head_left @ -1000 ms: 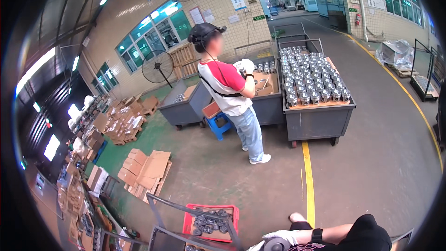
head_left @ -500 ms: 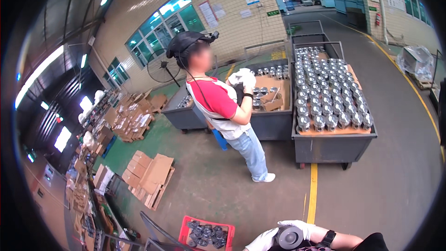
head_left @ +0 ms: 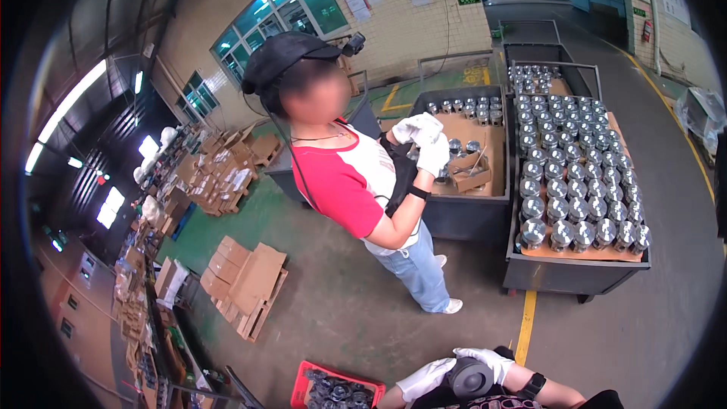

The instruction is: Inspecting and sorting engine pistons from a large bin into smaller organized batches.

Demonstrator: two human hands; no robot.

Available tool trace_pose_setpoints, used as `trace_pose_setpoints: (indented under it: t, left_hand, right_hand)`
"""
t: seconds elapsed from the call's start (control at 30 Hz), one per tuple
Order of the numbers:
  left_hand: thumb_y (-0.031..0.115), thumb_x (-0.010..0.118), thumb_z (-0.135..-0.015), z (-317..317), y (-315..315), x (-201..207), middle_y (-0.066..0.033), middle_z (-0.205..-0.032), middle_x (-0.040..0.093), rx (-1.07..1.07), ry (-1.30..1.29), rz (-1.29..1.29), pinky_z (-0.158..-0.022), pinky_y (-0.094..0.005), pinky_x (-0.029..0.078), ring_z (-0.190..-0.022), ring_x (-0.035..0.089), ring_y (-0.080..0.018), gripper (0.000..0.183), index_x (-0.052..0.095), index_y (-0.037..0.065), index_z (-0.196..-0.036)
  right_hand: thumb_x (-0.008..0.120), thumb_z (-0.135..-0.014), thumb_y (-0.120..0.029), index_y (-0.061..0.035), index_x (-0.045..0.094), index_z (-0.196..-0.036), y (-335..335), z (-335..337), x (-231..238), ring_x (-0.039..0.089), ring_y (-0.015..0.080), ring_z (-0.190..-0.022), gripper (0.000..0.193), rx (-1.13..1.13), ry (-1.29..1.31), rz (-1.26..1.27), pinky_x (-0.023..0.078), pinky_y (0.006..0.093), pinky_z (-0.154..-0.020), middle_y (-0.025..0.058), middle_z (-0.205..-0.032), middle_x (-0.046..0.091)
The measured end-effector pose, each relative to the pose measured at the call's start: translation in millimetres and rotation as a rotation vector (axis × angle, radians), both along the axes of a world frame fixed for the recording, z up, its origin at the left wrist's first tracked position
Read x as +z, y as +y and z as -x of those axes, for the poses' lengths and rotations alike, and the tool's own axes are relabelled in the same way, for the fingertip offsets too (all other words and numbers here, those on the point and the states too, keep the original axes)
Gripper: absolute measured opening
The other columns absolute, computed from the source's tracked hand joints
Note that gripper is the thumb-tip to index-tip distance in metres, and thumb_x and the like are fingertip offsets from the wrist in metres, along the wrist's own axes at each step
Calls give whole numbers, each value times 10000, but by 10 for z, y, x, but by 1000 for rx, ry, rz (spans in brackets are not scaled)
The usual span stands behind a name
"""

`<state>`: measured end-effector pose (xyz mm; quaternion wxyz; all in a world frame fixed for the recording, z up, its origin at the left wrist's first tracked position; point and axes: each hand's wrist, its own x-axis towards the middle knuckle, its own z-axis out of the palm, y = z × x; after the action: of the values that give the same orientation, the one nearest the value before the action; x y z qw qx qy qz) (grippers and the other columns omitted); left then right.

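Note:
At the lower edge, a dark grey round part with a ringed face (head_left: 469, 379) sits close to my body between my two white-gloved hands. My left hand (head_left: 427, 382) presses against its left side, with the fingertips partly hidden behind it. Over its top and right side curls my right hand (head_left: 488, 362), below a dark wrist strap. A red crate (head_left: 301, 386) of dark, shiny pieces stands on the floor left of my left hand.
Ahead, a co-worker in a red-sleeved shirt (head_left: 338, 195) stands with gloved hands together, beside a grey cart (head_left: 469, 212). Another cart (head_left: 579, 279) at right carries rows of metal pistons (head_left: 577, 208). Flattened cardboard (head_left: 254, 276) lies on a pallet at left.
My view has moved closer to the co-worker and carts, which appear larger. The co-worker has turned somewhat. Both my hands keep hold of the round part.

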<state>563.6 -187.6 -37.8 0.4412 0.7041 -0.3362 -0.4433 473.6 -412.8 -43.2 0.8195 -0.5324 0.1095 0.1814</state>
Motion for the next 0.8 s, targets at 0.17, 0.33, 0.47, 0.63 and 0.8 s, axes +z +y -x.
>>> trace_pose_setpoints:
  t: [0.17, 0.33, 0.47, 0.63, 0.8]
  left_hand:
    - [190, 386, -1037, -512, -306, 451, -215, -1399, 520, 153, 223, -118, -1147, -386, 341, -1314, 477, -335, 435, 466, -30, -1403]
    - [202, 396, -1029, -783, -324, -76, -217, -1418, 505, 191, -8, -55, -1151, -388, 333, -1332, 465, -334, 445, 472, -35, -1398]
    - [261, 365, -1042, -970, -603, -94, -209, -1452, 481, 260, -75, -17, -1165, -378, 306, -1368, 435, -311, 482, 471, -41, -1402]
    - [261, 366, -1038, -1121, -969, 89, -220, -1458, 466, 425, 80, -46, -1172, -384, 297, -1375, 425, -326, 484, 462, -30, -1413]
    - [221, 469, -982, -1231, -1244, 455, -202, -1414, 506, 348, -152, -61, -1162, -399, 322, -1342, 453, -319, 461, 499, -12, -1378]
  right_hand:
    - [532, -993, -80, -36, 530, -1373, -286, -615, 301, 606, 176, -1144, 383, 165, -566, 548, 464, 301, -1052, 78, -1269, 622]
    - [483, -992, -68, -50, 502, -1403, -469, -1308, -366, 589, 190, -1186, 411, 321, -325, 167, 429, 307, -1087, 99, -1303, 613]
    - [413, -1024, -130, -63, 509, -1404, -744, -1726, -212, 567, 196, -1221, 397, 487, -276, 225, 396, 303, -1109, 106, -1332, 604]
    - [408, -1038, -177, -64, 518, -1402, -1088, -2156, -18, 560, 185, -1222, 396, 621, -137, 163, 388, 295, -1108, 98, -1325, 607]
    - [402, -1052, -225, -65, 526, -1400, -1339, -2470, -7, 553, 173, -1222, 402, 692, 92, 118, 380, 288, -1107, 89, -1319, 609]
